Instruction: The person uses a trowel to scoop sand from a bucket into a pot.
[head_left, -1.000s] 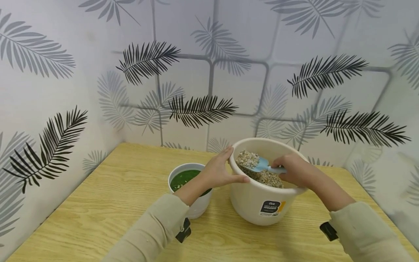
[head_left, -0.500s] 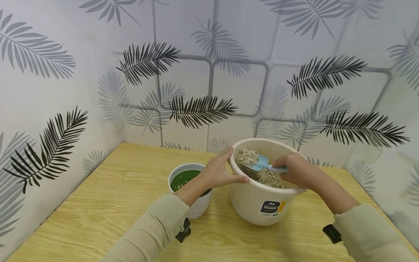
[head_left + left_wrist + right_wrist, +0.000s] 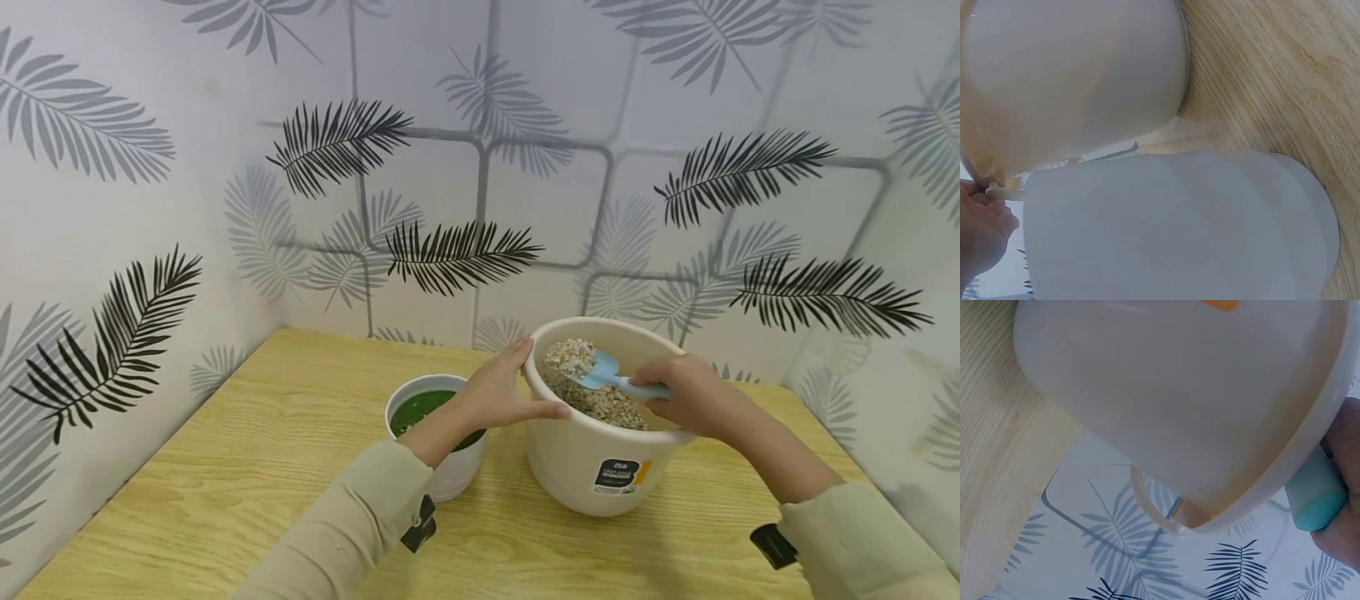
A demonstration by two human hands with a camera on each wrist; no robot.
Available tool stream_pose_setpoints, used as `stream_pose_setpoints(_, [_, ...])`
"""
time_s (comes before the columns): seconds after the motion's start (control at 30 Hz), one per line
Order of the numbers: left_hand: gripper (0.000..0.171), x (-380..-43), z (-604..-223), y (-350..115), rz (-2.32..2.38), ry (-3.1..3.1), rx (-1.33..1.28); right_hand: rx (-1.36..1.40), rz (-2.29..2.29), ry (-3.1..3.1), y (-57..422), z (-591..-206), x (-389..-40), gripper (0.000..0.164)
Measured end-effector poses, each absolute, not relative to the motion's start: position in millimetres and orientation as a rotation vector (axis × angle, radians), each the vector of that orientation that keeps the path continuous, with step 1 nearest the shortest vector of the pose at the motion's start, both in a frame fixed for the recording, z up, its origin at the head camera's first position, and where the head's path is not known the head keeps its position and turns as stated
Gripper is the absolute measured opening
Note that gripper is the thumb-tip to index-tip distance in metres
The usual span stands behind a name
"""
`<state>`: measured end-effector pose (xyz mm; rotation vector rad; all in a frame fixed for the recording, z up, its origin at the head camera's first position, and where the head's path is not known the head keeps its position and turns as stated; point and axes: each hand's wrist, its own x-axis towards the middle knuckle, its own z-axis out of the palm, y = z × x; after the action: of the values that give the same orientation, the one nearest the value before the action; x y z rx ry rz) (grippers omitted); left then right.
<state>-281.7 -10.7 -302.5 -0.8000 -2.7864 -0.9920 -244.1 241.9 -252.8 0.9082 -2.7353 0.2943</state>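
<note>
A cream bucket (image 3: 558, 462) stands on the table, partly filled with coarse, grainy gravel (image 3: 603, 408). My left hand (image 3: 491, 396) grips its left rim, thumb along the near side and fingers at the far side. Inside the bucket's mouth, my right hand (image 3: 693, 400) holds a light blue hand shovel (image 3: 600, 371) by the handle. A heap of pale gravel (image 3: 572, 357) lies on the shovel's blade, above the rest. In the right wrist view the teal handle end (image 3: 1322, 509) pokes out of the fist, beside the bucket rim (image 3: 1279, 469).
Left of the bucket stands a white pot (image 3: 453, 475) with a green inside (image 3: 416, 410) and a few pale bits in it; my left forearm passes over it. The wood-grain table (image 3: 247, 467) meets leaf-patterned walls (image 3: 480, 183) at the back and sides.
My right hand has shifted slightly to the right, and the loaded shovel has risen a little with it. The left hand and the bucket stay where they were.
</note>
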Motion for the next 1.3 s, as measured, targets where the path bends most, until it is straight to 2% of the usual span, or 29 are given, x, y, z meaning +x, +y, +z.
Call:
stream_pose_setpoints(0.77, [0.108, -280, -299, -14, -0.962, -2.783, -0.836, 0.907, 0.253, -2.688, 255, -247, -227, 0.025])
stream_pose_setpoints(1.3, [0.105, -277, -299, -41, -0.922, -2.815, -0.809, 0.936, 0.223, -2.670, 260, -246, -224, 0.024])
